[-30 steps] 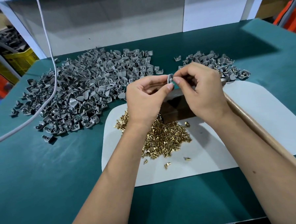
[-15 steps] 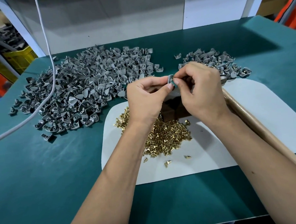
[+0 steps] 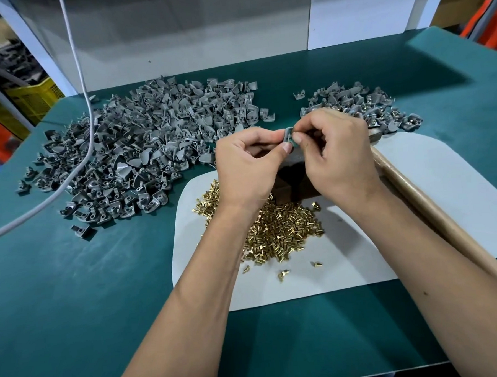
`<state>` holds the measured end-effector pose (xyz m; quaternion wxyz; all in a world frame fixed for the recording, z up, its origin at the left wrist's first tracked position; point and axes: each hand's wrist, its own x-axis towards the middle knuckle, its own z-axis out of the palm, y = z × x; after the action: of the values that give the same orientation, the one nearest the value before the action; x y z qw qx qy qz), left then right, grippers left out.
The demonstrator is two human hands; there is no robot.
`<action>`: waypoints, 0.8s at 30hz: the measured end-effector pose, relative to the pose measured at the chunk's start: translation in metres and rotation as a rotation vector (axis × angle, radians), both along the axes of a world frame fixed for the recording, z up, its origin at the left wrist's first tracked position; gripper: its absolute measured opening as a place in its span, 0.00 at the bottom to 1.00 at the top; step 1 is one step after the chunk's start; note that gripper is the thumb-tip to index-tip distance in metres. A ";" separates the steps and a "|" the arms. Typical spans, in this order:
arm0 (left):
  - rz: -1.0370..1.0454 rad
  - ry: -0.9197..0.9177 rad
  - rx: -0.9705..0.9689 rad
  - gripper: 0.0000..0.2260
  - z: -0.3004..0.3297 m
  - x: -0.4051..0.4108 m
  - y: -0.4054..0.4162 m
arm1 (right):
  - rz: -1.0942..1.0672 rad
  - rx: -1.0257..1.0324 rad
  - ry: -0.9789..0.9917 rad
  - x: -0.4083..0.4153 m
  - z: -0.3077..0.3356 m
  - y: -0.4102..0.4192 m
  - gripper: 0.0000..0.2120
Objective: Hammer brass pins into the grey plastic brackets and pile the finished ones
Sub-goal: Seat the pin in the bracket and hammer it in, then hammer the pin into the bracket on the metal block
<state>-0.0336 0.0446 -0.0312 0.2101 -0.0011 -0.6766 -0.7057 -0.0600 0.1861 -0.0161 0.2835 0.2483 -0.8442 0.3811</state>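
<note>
Head view of a green work table (image 3: 75,312). A single grey bracket (image 3: 288,135) is held above the table between the two hands, which meet at the centre of the scene. The left hand (image 3: 247,166) pinches the bracket from the left, thumb tip pressed against its lower edge and curled forefinger behind its upper part. The right hand (image 3: 336,155) closes on it from the right, thumb and forefinger tips clamped at the bracket's right face, the remaining fingers curled into the palm; whether a pin sits between those fingertips cannot be told. Only a narrow strip of the bracket shows between the fingertips. Directly beneath the hands stands a dark block (image 3: 291,186), partly hidden by them, on a white mat (image 3: 415,208). A heap of brass pins (image 3: 278,230) lies on the mat below the left wrist, with a few strays nearer the viewer. A large pile of grey brackets (image 3: 141,147) covers the table to the left, and a smaller pile (image 3: 361,104) lies beyond the right hand. A brown wooden handle (image 3: 433,216) lies under the right forearm. A grey cable (image 3: 77,82) hangs across the large pile.
</note>
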 end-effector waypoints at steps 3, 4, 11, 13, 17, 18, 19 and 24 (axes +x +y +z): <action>0.013 0.000 -0.019 0.10 -0.001 0.000 0.003 | -0.014 -0.015 -0.007 0.000 -0.001 -0.001 0.03; 0.019 0.000 -0.024 0.10 -0.002 0.000 0.004 | -0.019 -0.022 -0.009 0.000 -0.001 -0.001 0.03; 0.064 -0.004 -0.109 0.10 -0.005 0.000 0.009 | -0.038 -0.042 -0.029 0.000 0.000 -0.001 0.03; 0.071 -0.009 -0.171 0.11 -0.003 -0.001 0.012 | -0.033 -0.031 -0.055 -0.002 0.002 0.001 0.03; 0.124 0.021 -0.297 0.10 -0.001 0.000 0.009 | 0.060 0.040 -0.083 -0.004 0.007 0.010 0.05; 0.137 0.032 -0.319 0.11 0.000 0.001 0.008 | 0.085 0.052 -0.090 -0.003 0.008 0.012 0.07; 0.143 0.042 -0.336 0.12 0.002 0.001 0.007 | 0.090 0.048 -0.105 -0.003 0.009 0.016 0.09; 0.110 0.040 -0.453 0.09 0.005 0.002 0.005 | -0.351 0.090 -0.201 -0.019 0.010 0.059 0.09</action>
<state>-0.0320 0.0498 -0.0264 0.2561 -0.0251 -0.8125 -0.5231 -0.0786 0.2447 -0.0056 0.2482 0.0705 -0.9148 0.3107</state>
